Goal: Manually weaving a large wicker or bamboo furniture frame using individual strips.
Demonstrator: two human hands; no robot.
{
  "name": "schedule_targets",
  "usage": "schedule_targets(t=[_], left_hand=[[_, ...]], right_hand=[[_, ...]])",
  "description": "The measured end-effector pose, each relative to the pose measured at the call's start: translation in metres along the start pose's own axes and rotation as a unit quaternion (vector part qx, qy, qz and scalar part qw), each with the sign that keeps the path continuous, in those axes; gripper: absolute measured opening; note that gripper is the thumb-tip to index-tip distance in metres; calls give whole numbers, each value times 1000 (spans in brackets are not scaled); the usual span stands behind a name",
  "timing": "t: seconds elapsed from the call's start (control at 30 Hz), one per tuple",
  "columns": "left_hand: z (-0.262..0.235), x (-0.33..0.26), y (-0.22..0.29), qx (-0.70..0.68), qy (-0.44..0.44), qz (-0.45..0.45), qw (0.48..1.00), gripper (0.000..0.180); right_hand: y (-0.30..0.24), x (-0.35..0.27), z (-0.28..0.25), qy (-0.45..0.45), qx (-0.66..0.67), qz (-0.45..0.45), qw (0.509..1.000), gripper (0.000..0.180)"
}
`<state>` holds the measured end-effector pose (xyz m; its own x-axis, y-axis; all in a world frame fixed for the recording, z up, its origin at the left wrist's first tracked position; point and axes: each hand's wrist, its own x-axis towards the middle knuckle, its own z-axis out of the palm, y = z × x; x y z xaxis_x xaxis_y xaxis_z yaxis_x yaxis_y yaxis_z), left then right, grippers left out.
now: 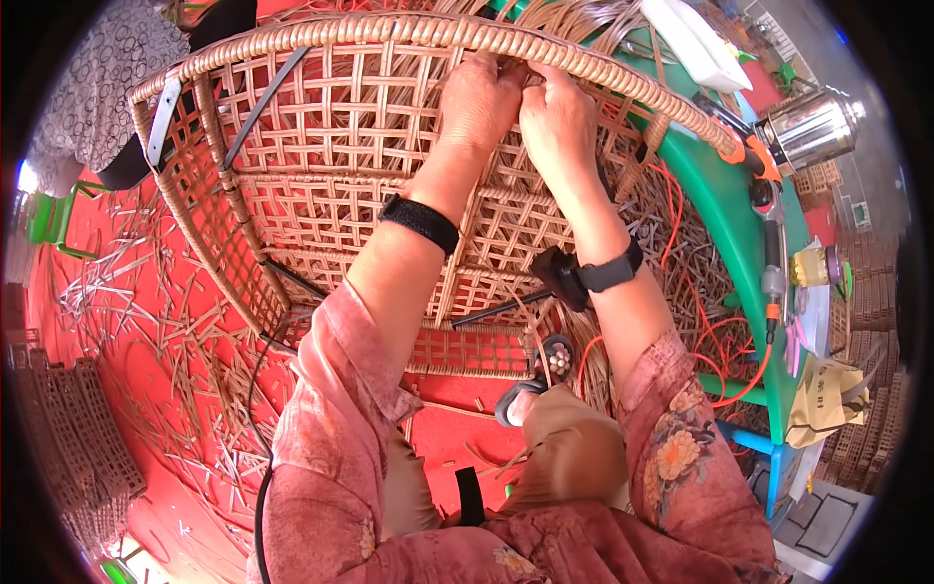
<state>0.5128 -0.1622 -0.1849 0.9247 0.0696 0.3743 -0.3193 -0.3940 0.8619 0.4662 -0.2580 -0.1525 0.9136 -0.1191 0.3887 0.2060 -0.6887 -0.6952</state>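
A large woven rattan piece (pixel 321 146) with an open lattice and a thick wrapped rim (pixel 409 29) stands in front of me, its rim curving across the top. My left hand (pixel 484 95) and my right hand (pixel 557 112) meet just under that rim, right of its middle. The fingers of both hands are curled and pressed close together against the weave. Whatever they pinch is hidden behind the knuckles. Dark flat straps (pixel 263 107) and a pale metal bracket (pixel 163 122) show on the left part of the piece.
Loose rattan strips (pixel 195 360) litter the red floor. At right stands a green table (pixel 715 214) with a power tool (pixel 772 234), a shiny metal pot (pixel 812 127) and a white tray (pixel 696 44). An orange hose (pixel 749 384) hangs down. A person in patterned clothing (pixel 107 78) is at upper left.
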Motion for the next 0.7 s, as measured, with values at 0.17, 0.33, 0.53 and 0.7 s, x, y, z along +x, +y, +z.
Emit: schedule_targets(t=[0.17,0.33,0.53,0.7], left_hand=[[-7,1,6,-57,-34,-30,997,37],[-9,11,-2,12,-75,-30,997,42],[-8,2,19,117,-26,-12,993,38],[2,-4,16,151,26,2,988,38]], right_hand=[[14,5,3,25,94,-12,995,32],[8,1,1,-75,335,162,925,39],[23,1,6,-77,369,161,912,29],[31,-2,17,-46,289,143,946,27]])
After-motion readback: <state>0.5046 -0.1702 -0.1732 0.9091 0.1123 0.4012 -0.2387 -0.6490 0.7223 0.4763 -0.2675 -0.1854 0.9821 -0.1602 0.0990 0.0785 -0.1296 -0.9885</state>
